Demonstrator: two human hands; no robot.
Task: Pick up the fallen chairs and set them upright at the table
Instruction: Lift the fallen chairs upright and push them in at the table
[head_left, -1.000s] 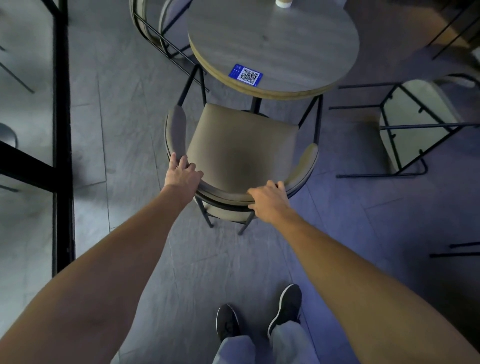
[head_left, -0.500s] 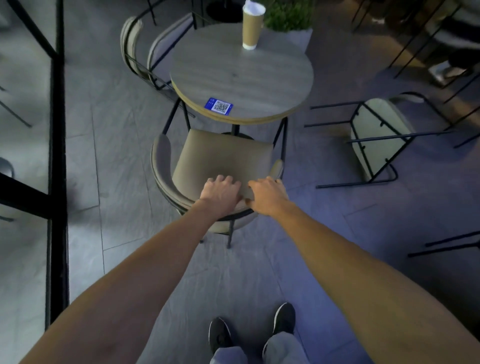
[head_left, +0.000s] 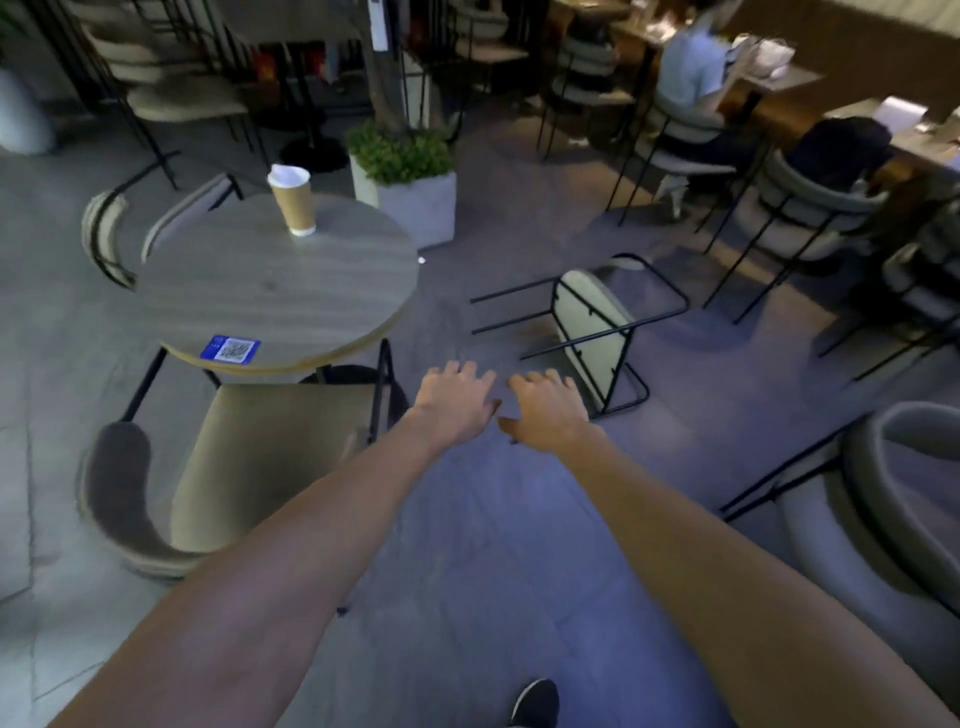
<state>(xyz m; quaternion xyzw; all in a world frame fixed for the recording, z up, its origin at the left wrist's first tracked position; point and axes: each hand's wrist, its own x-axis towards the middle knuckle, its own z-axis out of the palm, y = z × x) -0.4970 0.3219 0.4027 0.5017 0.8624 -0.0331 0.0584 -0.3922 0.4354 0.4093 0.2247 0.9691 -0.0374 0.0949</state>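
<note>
Hands, our left hand (head_left: 453, 402) and right hand (head_left: 548, 410), hover spread-fingered, holding nothing. One fallen chair (head_left: 592, 325) lies beyond them; one upright chair (head_left: 249, 462) meets the table (head_left: 280, 291), bearing one lidded cup (head_left: 292, 200), contents hidden.

We see a tall brown paper cup with a white lid (head_left: 292, 201) standing upright near the far edge of the round top, and a blue sticker with a QR code (head_left: 230, 348) lying flat at its near edge. Just beyond stands a square grey concrete planter with a leafy green plant (head_left: 404, 183) on the grey tiled floor (head_left: 467, 545). Farther back a person in a light blue shirt (head_left: 693, 78) sits at a long brown wooden table (head_left: 779, 83) that carries a white bag (head_left: 769, 54). A dark bag (head_left: 836, 153) rests on a grey seat nearby.
</note>
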